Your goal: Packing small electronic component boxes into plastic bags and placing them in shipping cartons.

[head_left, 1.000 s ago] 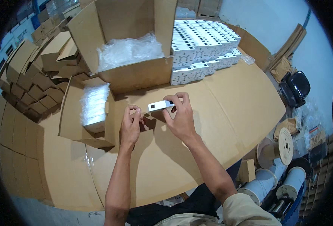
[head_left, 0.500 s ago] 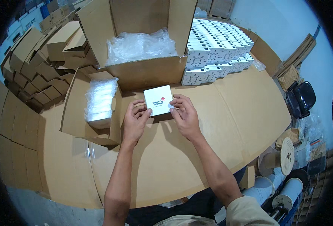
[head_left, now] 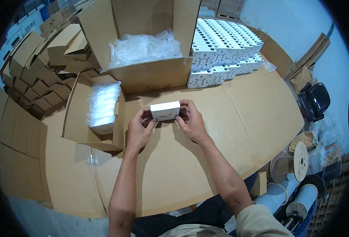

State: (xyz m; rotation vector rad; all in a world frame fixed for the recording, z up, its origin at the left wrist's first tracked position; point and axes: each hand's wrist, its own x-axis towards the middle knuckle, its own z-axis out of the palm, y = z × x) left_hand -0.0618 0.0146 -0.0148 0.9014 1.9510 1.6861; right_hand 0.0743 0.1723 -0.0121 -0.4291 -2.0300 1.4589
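A small white box (head_left: 165,111) with a small red and dark print is held between my two hands, just above the cardboard-covered table. My left hand (head_left: 139,128) grips its left side, thumb at the lower front corner and fingers behind. On the opposite side my right hand (head_left: 192,123) holds it the same way. The box is tipped so that a plain narrow side faces up and its printed face leans toward me. Left of my left hand stands an open carton (head_left: 73,128) with a row of white pieces in clear plastic wrap (head_left: 102,104).
Behind my hands, a large open carton (head_left: 150,77) holds crumpled clear plastic (head_left: 145,49). Stacked white devices (head_left: 226,45) stand at the back right of the table (head_left: 237,126). Folded cardboard boxes (head_left: 48,71) pile up at the left. Cable spools (head_left: 300,162) and a black chair (head_left: 316,100) are beyond the right edge.
Both hands have tilted the white box, so its printed face, earlier in full view, now shows foreshortened and a narrow side faces up. The whole view has shifted slightly.
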